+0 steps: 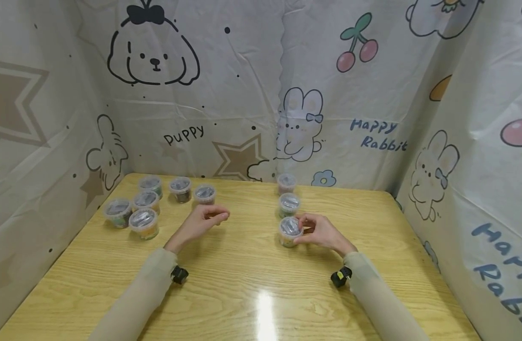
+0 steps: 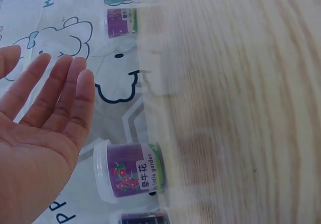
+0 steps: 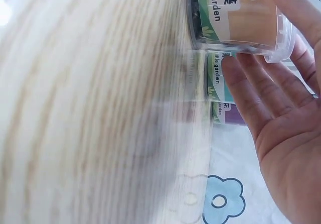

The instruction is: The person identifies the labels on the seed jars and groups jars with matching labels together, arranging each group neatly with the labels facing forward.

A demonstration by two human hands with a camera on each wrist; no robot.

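Observation:
My right hand (image 1: 322, 232) holds a small clear plastic tub (image 1: 288, 234) between thumb and fingers. In the right wrist view this tub (image 3: 251, 20) has an orange "little garden" label with sunflowers and a clear lid. It is the nearest of three tubs in a row; behind it stand a teal-labelled tub (image 1: 289, 205) and a purple-labelled tub (image 1: 286, 183). My left hand (image 1: 201, 222) hovers over the table with nothing in it, fingers extended. Just beyond it is another purple-labelled tub (image 2: 133, 171) with red flowers, partly hidden by the hand in the head view.
At the table's left back stand several more lidded tubs, among them an orange-labelled tub (image 1: 144, 225), a green-labelled tub (image 1: 118, 214) and a dark-labelled tub (image 1: 180, 190). A printed cloth (image 1: 227, 61) hangs around the back and sides of the wooden table (image 1: 235, 284).

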